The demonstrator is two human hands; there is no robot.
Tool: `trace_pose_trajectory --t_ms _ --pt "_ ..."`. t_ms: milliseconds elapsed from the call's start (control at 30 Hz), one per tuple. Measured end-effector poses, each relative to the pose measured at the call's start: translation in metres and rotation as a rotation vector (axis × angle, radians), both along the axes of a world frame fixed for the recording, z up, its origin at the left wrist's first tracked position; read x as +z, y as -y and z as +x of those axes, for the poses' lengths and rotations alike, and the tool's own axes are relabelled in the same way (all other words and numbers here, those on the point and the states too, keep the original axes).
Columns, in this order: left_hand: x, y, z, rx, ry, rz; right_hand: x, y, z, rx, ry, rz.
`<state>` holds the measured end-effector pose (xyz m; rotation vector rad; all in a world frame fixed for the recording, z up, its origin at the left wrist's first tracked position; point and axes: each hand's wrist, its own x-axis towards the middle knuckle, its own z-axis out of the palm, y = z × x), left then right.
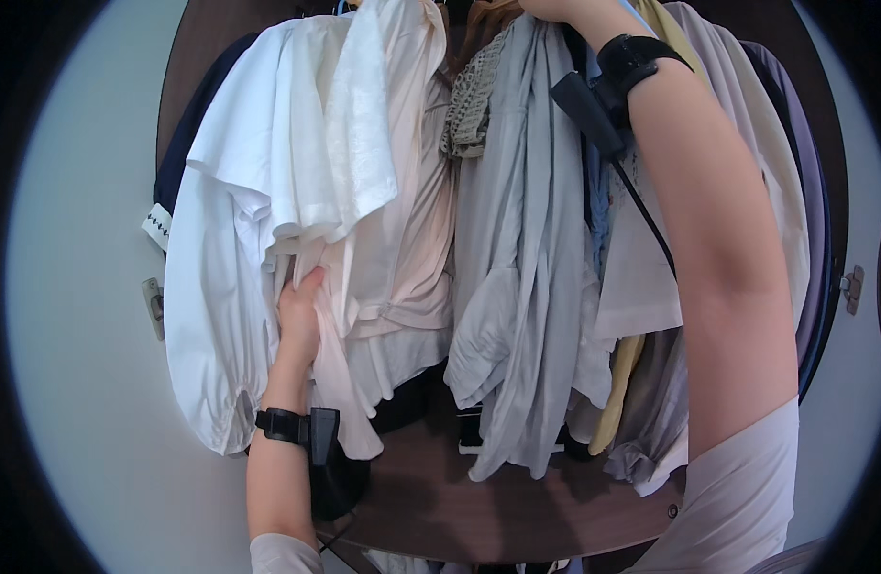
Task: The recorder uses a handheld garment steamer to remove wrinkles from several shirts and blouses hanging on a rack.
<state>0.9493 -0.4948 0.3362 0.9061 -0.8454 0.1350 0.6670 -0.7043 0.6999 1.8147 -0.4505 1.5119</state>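
In a dark wood wardrobe, my left hand (299, 308) reaches in among hanging tops. Its thumb lies against a pale pink garment (334, 391), and its fingers are hidden by cloth. White shirts (247, 158) hang above and left of it, one with a gathered sleeve cuff. My right hand (548, 7) is cut off by the top edge of view, by the wooden hangers (492, 16) and just above a light grey long garment (534, 237). Its fingers are out of sight. A grey-green openwork knit (475, 100) hangs beside the grey garment.
More clothes hang at right, including a lilac one (806, 136) and a cream one (778, 158). Below is a brown wooden shelf (512, 516) with a black item (338, 481) on it. Metal hinges (153, 308) show at the sides. Folded textiles (404, 561) lie underneath.
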Motion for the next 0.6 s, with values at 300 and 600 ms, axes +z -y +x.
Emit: trace_pose_trajectory --t_ms 300,600 --pt "-0.005 0.007 -0.017 -0.305 0.087 -0.049 -0.029 -0.070 0.046 0.829 -0.008 -0.343" --pt "0.001 0.000 -0.015 0.171 0.135 -0.025 -0.055 -0.101 0.014 0.099 -0.193 0.159"
